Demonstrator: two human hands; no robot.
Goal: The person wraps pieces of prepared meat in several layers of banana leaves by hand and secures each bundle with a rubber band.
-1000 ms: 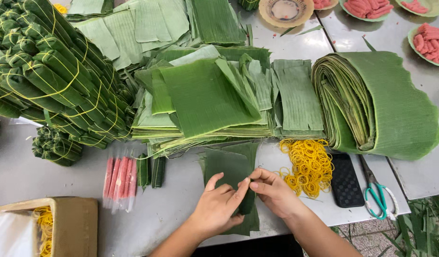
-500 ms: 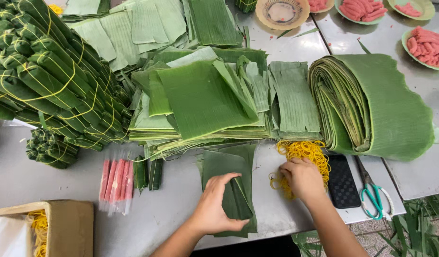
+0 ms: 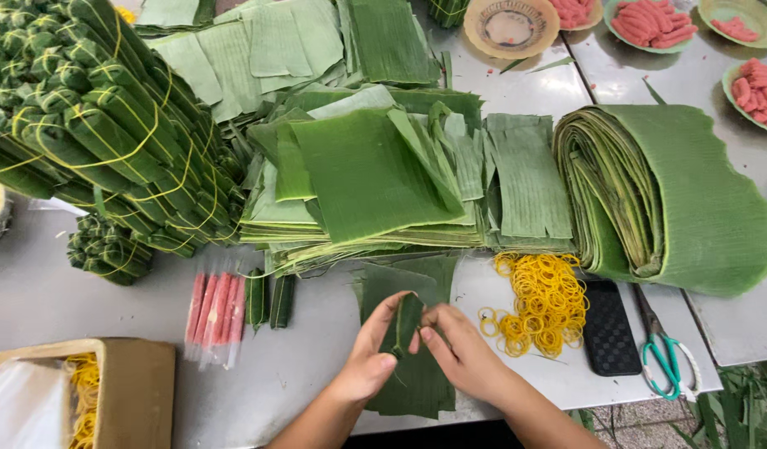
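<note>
My left hand (image 3: 373, 356) grips a small rolled leaf parcel (image 3: 407, 320), held upright above a dark green leaf sheet (image 3: 417, 382) at the table's front edge. My right hand (image 3: 461, 353) pinches the parcel from the right side, fingertips touching it. A heap of yellow rubber bands (image 3: 543, 301) lies just right of my right hand. Whether a band is between my fingers cannot be told.
Stacks of cut banana leaves (image 3: 367, 175) fill the middle; a large folded leaf bundle (image 3: 674, 195) lies right. Tied green parcels (image 3: 93, 125) are piled left. Pink wrapped sticks (image 3: 213, 312), a cardboard box (image 3: 109, 391), a black phone (image 3: 609, 337), scissors (image 3: 666, 353) and bowls of pink sausages (image 3: 662, 21) surround.
My right hand reached to the rubber bands half a second ago and has come back to the parcel. The left hand has lifted the rolled parcel off the leaf sheet.
</note>
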